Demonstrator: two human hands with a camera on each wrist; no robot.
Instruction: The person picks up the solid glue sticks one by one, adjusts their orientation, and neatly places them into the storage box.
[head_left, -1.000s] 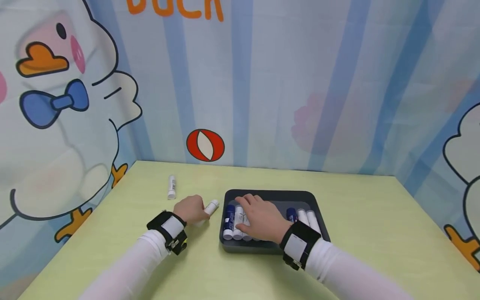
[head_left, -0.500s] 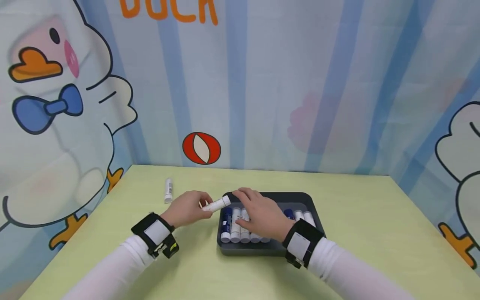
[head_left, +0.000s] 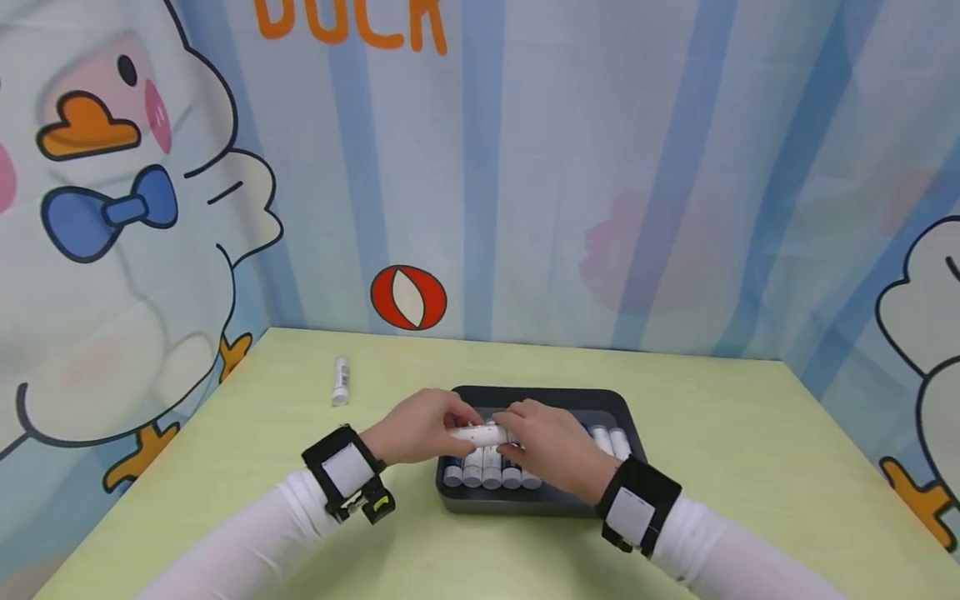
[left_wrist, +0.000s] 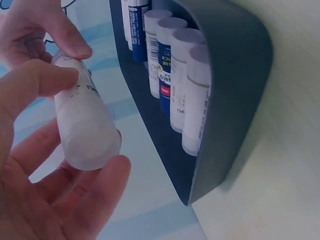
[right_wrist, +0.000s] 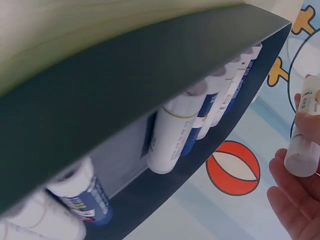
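Note:
A white glue stick (head_left: pixel 480 434) lies level between my two hands, above the left part of a dark grey tray (head_left: pixel 525 503). My left hand (head_left: pixel 427 427) grips one end, thumb on top and fingers beneath in the left wrist view. At the other end, my right hand (head_left: pixel 558 450) pinches the stick between thumb and fingers. Under the hands, several glue sticks (left_wrist: pixel 195 100) stand in a row inside the tray, some white, some navy blue. A second group (right_wrist: pixel 82 195) sits at the tray's right side, partly hidden by my right hand in the head view.
One more white glue stick (head_left: pixel 341 381) lies on the pale yellow table (head_left: pixel 735 467), to the back left of the tray. A printed cloth backdrop (head_left: pixel 540 167) rises behind the table's far edge.
My left hand has lifted the glue stick from the table left of the tray and brought it rightward over the tray. My right hand, earlier over the tray, now grasps its other end.

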